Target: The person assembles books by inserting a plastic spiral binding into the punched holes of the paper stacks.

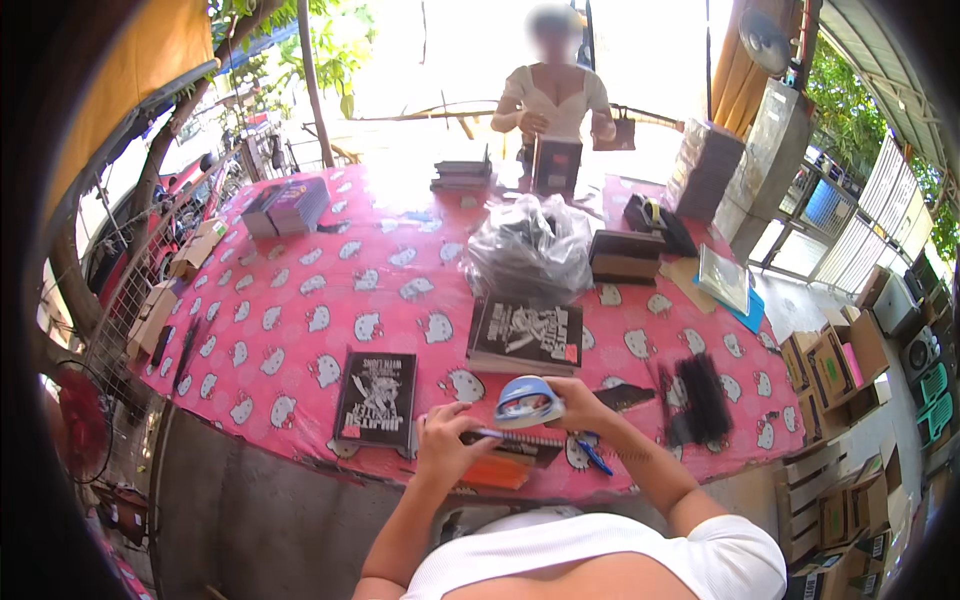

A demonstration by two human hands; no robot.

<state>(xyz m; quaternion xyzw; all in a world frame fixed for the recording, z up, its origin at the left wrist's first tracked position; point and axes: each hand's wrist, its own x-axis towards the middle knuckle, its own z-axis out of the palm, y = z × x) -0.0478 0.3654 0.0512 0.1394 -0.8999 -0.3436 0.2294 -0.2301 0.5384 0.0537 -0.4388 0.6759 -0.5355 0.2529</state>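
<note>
My right hand [575, 405] is closed around a rounded blue and white object [527, 392] with a hollow middle; I cannot make out its exact kind. Below it lies a dark spiral-bound notebook [528, 440] at the table's near edge. My left hand [447, 438] grips the left end of that notebook with bent fingers. Something flat and orange [492, 472] shows under the notebook. To the left rests a black notebook [378, 400] with a white printed cover. Beyond my hands is a stack of similar black notebooks [528, 335]. A blue pen [594, 455] lies near my right forearm.
A pink patterned cloth covers the table [300, 330]. A clear plastic bag [530, 255] and dark boxes [625, 258] stand mid-table. Black strips [697, 400] lie at right. Book stacks [287, 207] line the far side, where another person [555, 100] stands. Cardboard boxes [835, 355] sit at right.
</note>
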